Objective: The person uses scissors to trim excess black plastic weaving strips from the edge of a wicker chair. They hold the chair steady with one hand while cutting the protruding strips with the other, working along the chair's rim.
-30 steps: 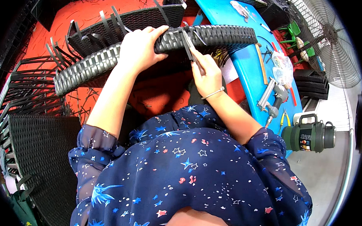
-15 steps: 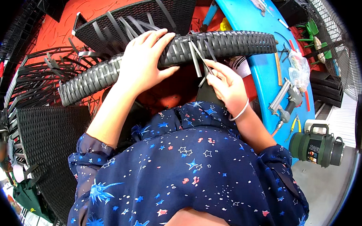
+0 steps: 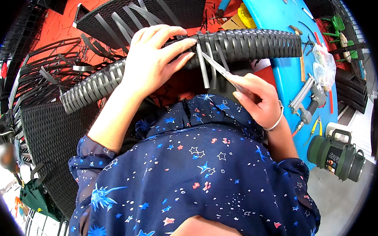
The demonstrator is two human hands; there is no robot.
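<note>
A long, slightly bowed bar wrapped in black plastic rattan lies across in front of me. My left hand is closed over its middle, fingers on top and thumb below. Several loose strip ends hang from the weave just right of that hand. My right hand pinches a slim, pointed grey tool, its tip close to the hanging strips. What kind of tool it is I cannot make out, as the fingers hide its rear part.
On the right, a blue table carries a staple-gun-like air tool, a clear plastic bag, a hammer and yellow-handled pliers. A green jug stands beside it. Woven black panels and loose strips lie leftward over red flooring.
My right hand has drawn back down and to the right, leaving more of the pointed tool in sight. The left hand keeps its grip on the bar.
</note>
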